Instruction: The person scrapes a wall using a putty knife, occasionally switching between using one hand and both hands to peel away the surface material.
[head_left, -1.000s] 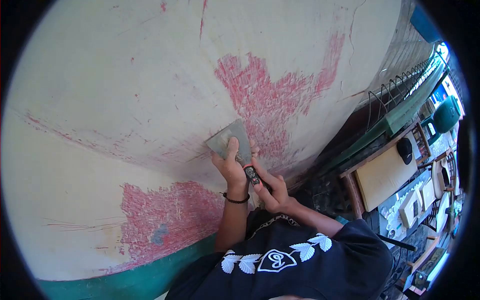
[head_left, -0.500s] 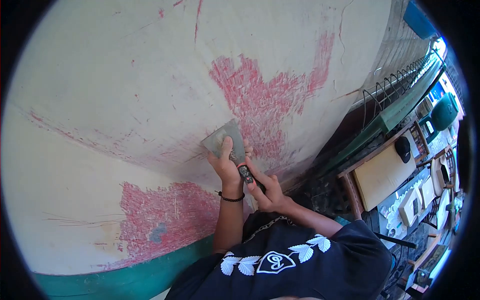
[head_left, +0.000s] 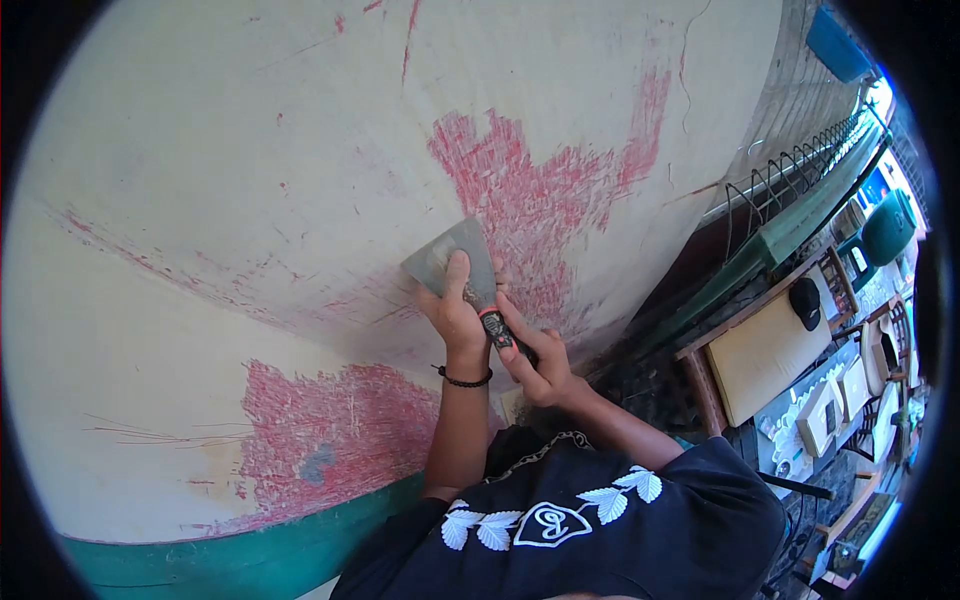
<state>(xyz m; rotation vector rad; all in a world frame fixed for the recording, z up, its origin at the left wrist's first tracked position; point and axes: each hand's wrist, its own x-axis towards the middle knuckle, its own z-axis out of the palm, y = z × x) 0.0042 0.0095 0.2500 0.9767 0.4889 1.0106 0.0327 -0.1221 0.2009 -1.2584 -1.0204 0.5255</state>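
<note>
A broad metal scraper (head_left: 460, 262) with a black and red handle lies against the white wall (head_left: 250, 200), its wide edge pointing up and left. My left hand (head_left: 460, 310), with a dark bracelet at the wrist, grips the blade, thumb on its face and fingers behind it. My right hand (head_left: 538, 362) is closed around the handle. Right of the blade is a scraped pink-red patch (head_left: 530, 200); another pink patch (head_left: 350, 430) lies lower left, with a small grey spot in it.
A green band (head_left: 250, 550) runs along the lower edge of the wall. To the right are a green-edged wire rack (head_left: 775, 240), a cushioned wooden seat (head_left: 765, 355) with a black cap (head_left: 805, 303), a table with boxes (head_left: 820, 415), and a blue container (head_left: 838, 45).
Both hands and the scraper have shifted slightly upward along the wall. More of the blade's face shows above my left thumb.
</note>
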